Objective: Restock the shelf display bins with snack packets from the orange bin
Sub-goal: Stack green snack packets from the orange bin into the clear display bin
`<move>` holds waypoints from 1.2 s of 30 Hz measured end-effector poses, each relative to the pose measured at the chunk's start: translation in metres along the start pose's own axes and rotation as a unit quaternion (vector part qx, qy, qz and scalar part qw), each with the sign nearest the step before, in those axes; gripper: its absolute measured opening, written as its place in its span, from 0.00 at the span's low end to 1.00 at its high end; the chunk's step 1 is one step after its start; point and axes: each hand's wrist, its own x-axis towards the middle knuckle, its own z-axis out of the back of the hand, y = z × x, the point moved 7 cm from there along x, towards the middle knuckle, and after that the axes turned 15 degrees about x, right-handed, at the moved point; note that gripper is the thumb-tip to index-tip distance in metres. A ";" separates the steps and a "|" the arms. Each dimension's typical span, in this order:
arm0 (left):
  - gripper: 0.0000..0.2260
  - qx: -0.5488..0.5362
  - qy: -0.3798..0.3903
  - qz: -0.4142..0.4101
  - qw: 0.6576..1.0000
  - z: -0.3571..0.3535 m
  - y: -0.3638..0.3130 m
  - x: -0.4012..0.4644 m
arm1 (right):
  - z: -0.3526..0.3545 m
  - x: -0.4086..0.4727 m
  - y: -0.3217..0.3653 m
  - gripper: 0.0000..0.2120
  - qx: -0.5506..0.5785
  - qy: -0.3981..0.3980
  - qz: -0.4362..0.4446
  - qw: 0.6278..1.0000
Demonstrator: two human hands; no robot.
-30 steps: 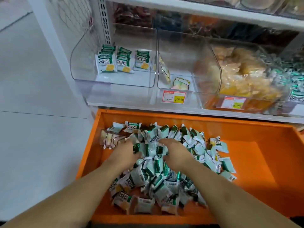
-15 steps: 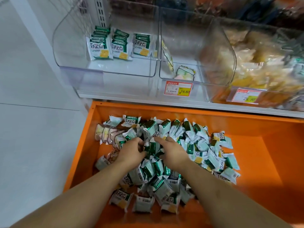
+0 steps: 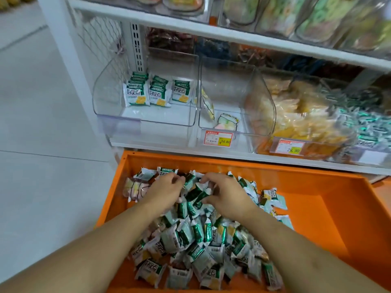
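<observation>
A heap of green-and-white snack packets (image 3: 196, 244) fills the left half of the orange bin (image 3: 330, 210) below the shelf. My left hand (image 3: 164, 190) and my right hand (image 3: 226, 192) are both at the far end of the heap, fingers curled around a bunch of packets (image 3: 197, 192) gathered between them. Above, a clear display bin (image 3: 146, 115) holds three short rows of the same packets (image 3: 156, 92), standing upright at its back.
A second clear bin (image 3: 234, 115) to the right holds a couple of pastel packets. Further right are full bins of yellow snacks (image 3: 296, 119) and green-wrapped ones (image 3: 364, 123). Price tags (image 3: 218, 138) hang on the shelf edge. Grey tiled floor lies left.
Both hands have slid forward over the heap toward the far end of the orange bin and closed on a bunch of packets. The view has tilted up to show more shelf.
</observation>
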 end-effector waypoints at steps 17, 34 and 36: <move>0.24 -0.387 0.110 -0.030 0.915 0.108 -0.070 -0.104 | 0.082 -0.072 0.144 0.18 0.236 -0.064 0.133 0.960; 0.14 -0.345 -0.074 -0.071 0.933 0.151 -0.073 -0.086 | 0.118 -0.047 0.125 0.11 0.320 -0.166 0.052 0.931; 0.18 -0.316 -0.077 -0.067 0.943 0.150 -0.071 -0.084 | 0.122 -0.048 0.126 0.11 0.346 -0.165 0.067 0.921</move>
